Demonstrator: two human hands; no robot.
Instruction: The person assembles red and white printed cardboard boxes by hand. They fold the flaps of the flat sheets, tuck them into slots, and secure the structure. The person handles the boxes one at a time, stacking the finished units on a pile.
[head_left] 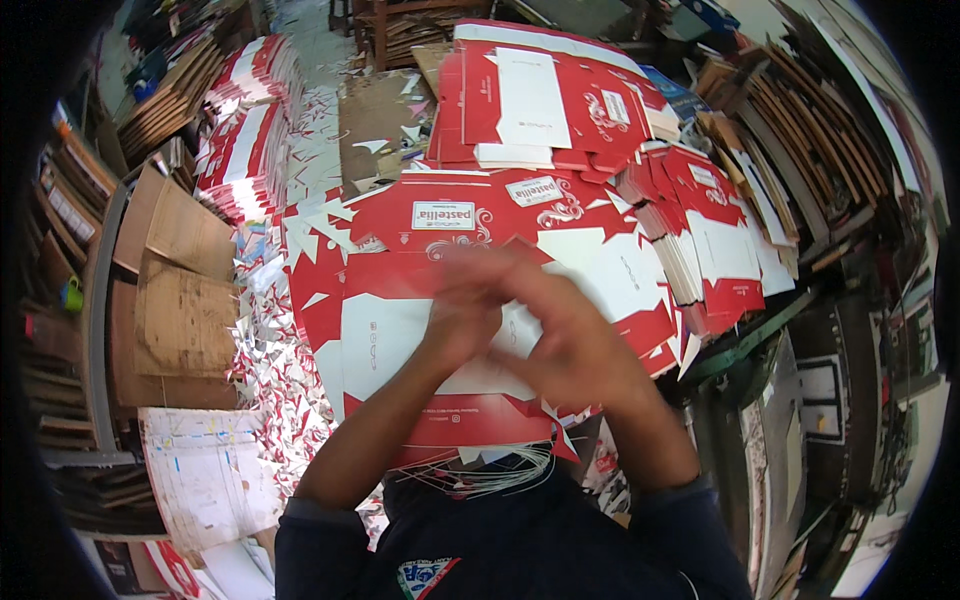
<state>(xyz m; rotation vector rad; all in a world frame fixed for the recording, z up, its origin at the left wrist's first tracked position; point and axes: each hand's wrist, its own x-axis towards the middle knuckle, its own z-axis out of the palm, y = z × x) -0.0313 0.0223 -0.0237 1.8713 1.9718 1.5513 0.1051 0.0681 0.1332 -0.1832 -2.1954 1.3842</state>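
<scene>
In front of me lie printed red and white cardboard sheets [385, 340], cut in outline like flat box blanks, with white panels and swirl patterns. Both my hands meet above the nearest sheet, blurred by motion. My right hand [565, 340] reaches across to the left, its fingers stretched and its thumb apart. It overlaps my left hand [465, 310], whose fingers are mostly hidden and smeared. No object shows between the hands. Whether either hand touches the sheet below cannot be made out. White triangular offcuts [325, 225] lie on the sheets' left side.
More red and white sheets [535, 100] are piled beyond, with a stack [725, 245] to the right. Bundled stacks [240, 150] stand far left. Paper scraps [285, 370] cover the floor. Wooden boards [185, 320] lean left, others [800, 110] right. Thin white strings [510, 475] hang near my waist.
</scene>
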